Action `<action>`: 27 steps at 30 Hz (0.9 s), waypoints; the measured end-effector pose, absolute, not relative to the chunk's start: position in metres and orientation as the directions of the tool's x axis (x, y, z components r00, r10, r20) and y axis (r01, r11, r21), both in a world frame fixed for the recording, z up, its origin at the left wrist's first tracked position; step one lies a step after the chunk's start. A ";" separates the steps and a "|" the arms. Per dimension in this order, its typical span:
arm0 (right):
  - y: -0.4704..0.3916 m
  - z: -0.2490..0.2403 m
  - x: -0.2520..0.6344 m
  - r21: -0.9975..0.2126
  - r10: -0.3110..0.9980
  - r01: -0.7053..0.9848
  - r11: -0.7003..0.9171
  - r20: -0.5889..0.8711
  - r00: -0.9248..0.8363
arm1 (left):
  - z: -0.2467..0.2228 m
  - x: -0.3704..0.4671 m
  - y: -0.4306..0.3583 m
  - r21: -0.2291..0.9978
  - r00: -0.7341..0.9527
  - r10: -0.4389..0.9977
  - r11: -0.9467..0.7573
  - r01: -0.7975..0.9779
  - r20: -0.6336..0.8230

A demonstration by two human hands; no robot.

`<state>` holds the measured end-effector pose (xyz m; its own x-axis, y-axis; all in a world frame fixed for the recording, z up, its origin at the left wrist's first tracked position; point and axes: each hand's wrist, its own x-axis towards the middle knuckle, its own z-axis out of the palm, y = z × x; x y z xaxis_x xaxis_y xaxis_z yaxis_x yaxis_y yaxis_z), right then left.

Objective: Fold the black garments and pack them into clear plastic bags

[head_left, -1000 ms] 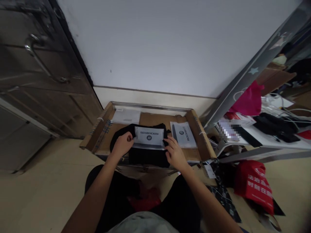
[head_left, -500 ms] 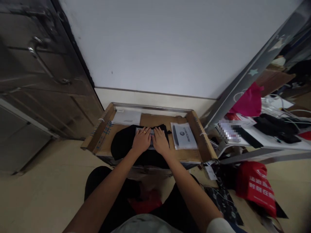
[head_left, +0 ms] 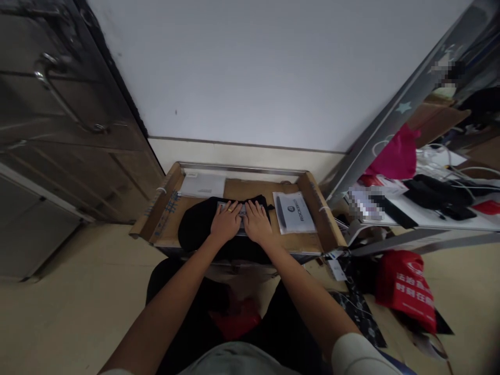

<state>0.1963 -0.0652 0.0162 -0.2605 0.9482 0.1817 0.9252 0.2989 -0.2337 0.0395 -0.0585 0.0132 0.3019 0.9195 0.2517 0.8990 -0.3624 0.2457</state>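
Observation:
A black cloth item [head_left: 195, 224] lies on the cardboard-lined surface [head_left: 167, 221] in front of me. On top of it is a flat grey packet [head_left: 242, 211] with lettering, partly covered by my hands. My left hand [head_left: 226, 221] rests flat on the packet's left part, fingers spread, a ring on one finger. My right hand [head_left: 257, 221] lies flat on its right part with the fingers stretched out. To the right sits a printed grey-white pouch [head_left: 295, 212]. At the back left is a flat white packet [head_left: 202, 186].
Raised cardboard flaps [head_left: 322, 213] edge the surface at both sides. On the right stands a white table [head_left: 422, 208] with cables, a pink bag [head_left: 396, 156] and black items. A red bag [head_left: 408, 286] is on the floor below. A metal door [head_left: 70, 130] stands at left.
The camera view has shifted slightly. Both hands still lie on the packet, with a little more of its lettering showing between them.

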 end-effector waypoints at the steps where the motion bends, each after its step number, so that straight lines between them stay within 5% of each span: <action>1: -0.066 0.017 0.196 -0.231 0.949 0.927 0.296 0.182 -0.258 | 0.013 0.039 -0.058 0.246 0.303 0.922 -0.360 0.900 0.242; 17: -0.067 0.010 0.203 -0.235 0.982 0.959 0.157 0.139 -0.126 | 0.009 0.011 -0.058 0.208 0.324 0.909 -0.381 0.901 0.261; 27: -0.073 0.005 0.215 -0.373 0.922 0.925 0.066 0.378 0.087 | -0.007 0.001 -0.049 0.428 0.147 0.898 -0.335 0.839 0.416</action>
